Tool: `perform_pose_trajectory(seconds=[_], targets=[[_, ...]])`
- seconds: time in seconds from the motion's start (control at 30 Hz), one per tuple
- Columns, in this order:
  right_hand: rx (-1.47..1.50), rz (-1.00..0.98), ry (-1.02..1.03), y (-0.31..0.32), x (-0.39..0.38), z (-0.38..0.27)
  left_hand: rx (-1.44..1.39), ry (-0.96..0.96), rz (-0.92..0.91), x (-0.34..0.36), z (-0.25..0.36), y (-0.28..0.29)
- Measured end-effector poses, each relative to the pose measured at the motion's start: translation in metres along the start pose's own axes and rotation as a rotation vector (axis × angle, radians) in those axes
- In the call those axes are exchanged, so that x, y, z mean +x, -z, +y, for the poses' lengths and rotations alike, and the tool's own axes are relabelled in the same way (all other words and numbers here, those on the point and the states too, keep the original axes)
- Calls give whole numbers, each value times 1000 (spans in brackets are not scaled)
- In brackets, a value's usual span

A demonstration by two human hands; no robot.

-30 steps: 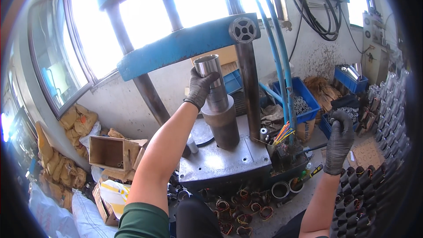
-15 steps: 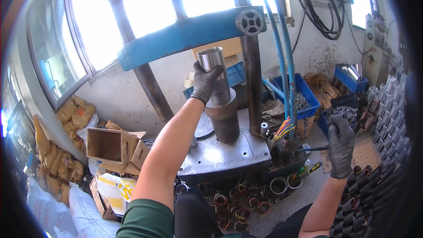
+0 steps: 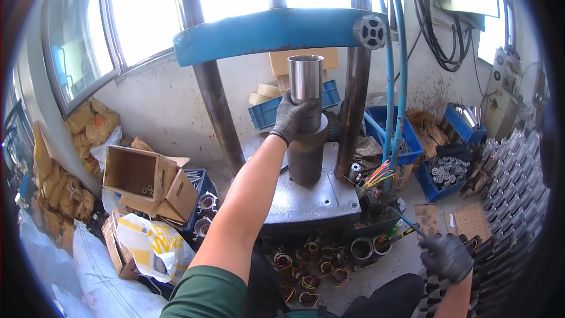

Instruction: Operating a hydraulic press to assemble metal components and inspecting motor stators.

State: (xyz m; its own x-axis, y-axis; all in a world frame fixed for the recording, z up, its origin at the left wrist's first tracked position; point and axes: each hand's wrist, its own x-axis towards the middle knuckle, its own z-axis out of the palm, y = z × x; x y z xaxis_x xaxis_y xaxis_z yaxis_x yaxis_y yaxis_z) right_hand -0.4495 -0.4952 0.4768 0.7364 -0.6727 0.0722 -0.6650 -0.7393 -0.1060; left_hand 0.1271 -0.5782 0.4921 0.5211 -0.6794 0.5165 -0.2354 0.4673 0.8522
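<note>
The left hand (image 3: 292, 116) is clamping its grip round the upright tube (image 3: 306, 79) at upper centre, while the lever (image 3: 406, 219) is slanting down toward the nearer right hand (image 3: 448, 259) (whether gripping, I cannot tell), lower right.

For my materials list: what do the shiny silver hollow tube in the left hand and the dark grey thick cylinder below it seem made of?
Shiny silver hollow tube: probably bare, polished metal; bright vertical reflections suggest this, but which metal stays open.
Dark grey thick cylinder: perhaps metal, with a dull, darkened finish; its smooth, paler top hints at this.
</note>
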Motion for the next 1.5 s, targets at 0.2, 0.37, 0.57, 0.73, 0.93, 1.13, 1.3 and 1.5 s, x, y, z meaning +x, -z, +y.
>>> perform_pose_trajectory(seconds=[0.2,0.37,0.57,0.73,0.93,1.13,1.3,1.5], targets=[[-38,-141,52,-59,-49,-6,109,27,-31,-1,2,4],[10,-19,-33,-77,-56,-16,76,30,-9,-4,9,2],[40,44,-59,-76,-52,-21,30,-32,109,-10,11,-8],[87,85,-82,-72,-51,-25,-49,-39,73,-4,7,-7],[120,109,-76,-72,-50,-25,-168,-28,-4,-1,2,2],[92,91,-73,-71,-51,-24,-205,-4,-41,2,-1,6],[101,87,-99,-71,-52,-25,-220,0,-46,2,0,6],[133,60,-96,-68,-51,-23,-182,2,-50,3,1,7]])
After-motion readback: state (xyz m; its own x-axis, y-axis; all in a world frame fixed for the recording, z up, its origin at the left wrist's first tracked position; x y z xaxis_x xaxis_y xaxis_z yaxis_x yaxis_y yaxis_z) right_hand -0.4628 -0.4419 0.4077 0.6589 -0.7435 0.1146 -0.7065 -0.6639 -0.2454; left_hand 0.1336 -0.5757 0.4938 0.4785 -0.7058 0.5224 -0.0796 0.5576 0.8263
